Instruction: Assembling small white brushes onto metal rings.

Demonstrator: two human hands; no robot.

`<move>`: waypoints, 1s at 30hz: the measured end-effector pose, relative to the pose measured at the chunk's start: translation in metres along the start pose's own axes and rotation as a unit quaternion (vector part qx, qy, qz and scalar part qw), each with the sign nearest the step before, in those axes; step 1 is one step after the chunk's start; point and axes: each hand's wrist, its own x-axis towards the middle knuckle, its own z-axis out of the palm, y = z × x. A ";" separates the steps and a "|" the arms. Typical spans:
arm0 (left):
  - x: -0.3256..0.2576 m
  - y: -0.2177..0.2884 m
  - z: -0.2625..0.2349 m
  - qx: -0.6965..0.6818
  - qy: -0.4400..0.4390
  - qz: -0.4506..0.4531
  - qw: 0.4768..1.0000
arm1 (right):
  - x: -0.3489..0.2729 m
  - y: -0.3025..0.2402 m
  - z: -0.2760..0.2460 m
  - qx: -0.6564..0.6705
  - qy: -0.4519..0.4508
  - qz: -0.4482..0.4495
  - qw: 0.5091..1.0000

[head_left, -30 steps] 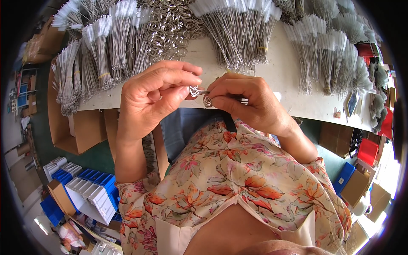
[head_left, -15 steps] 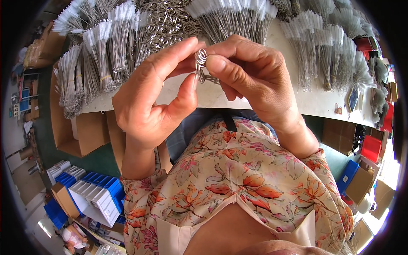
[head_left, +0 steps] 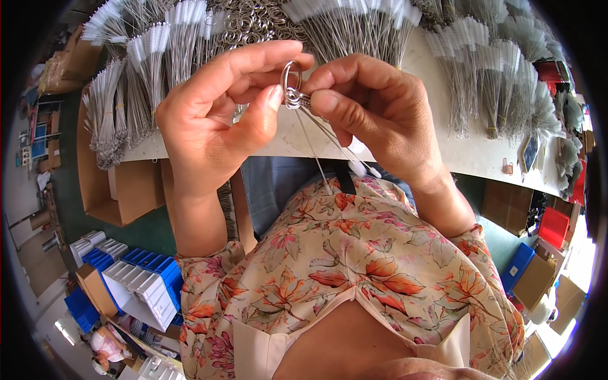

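Observation:
A split metal ring [head_left: 285, 71] stands upright between the thumb and fingertips of my left hand [head_left: 212, 120], which is closed on it. The looped wire ends [head_left: 293, 99] of several thin brushes gather at the ring's lower part. My right hand [head_left: 380, 114] pinches these wire brushes [head_left: 316, 132] between thumb and forefinger, just right of the ring. Their stems hang down toward my lap, with white tips [head_left: 358, 168] low beside the table edge. Whether every loop is threaded on the ring, I cannot tell.
Bundles of wire brushes [head_left: 149, 63] stand along the table's [head_left: 437, 149] left, with more brushes [head_left: 354, 28] at the back and others [head_left: 491, 82] at right. Loose metal rings [head_left: 253, 25] are heaped at the back. Cardboard boxes [head_left: 136, 193] sit below the left edge.
The ring has turned upright and shows as an open circle above the gathered loops. Brush stems now hang visibly below my hands. My left hand has moved slightly left and up.

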 end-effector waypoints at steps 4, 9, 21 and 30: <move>-0.002 -0.002 0.001 -0.031 0.010 -0.023 0.999 | 0.004 0.000 0.001 0.016 0.007 -0.016 1.000; -0.003 -0.002 0.002 0.009 0.012 -0.016 1.000 | 0.009 0.007 0.004 -0.044 0.041 -0.086 0.994; -0.002 -0.003 0.003 0.038 0.024 -0.016 0.999 | 0.008 0.004 0.002 -0.085 0.025 -0.081 0.993; 0.000 -0.009 -0.007 0.125 0.009 0.029 0.992 | 0.009 0.006 -0.006 0.039 -0.034 0.039 0.998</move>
